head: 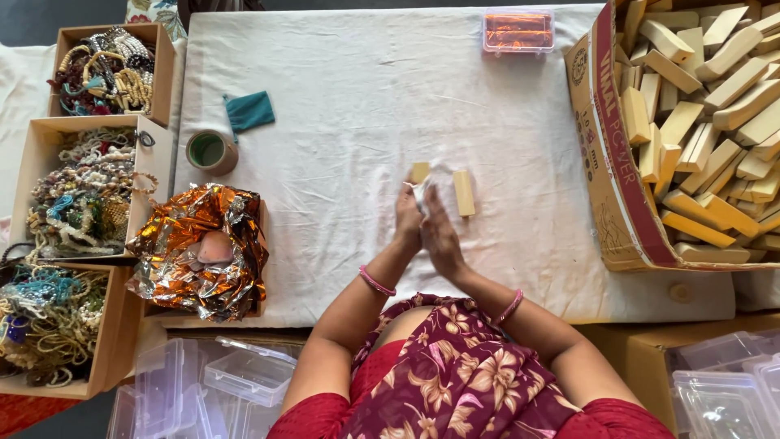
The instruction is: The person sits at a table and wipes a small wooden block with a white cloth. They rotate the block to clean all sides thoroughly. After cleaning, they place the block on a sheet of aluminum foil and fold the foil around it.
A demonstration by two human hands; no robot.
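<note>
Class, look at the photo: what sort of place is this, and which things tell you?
Probably a small craft packing workspace: a cloth-covered table, boxes of beaded jewellery, a carton of wooden blocks and empty clear plastic cases.

This looks like a small home craft-packing workshop. A white cloth-covered worktable (pixel 366 97) lies under the fingers (pixel 410 213). Well left of them stand open cardboard boxes of mixed bead jewellery (pixel 110 69); far right, a large carton of pale wooden blocks (pixel 703 122); below them, stacks of clear plastic lidded cases (pixel 244 374).
</note>
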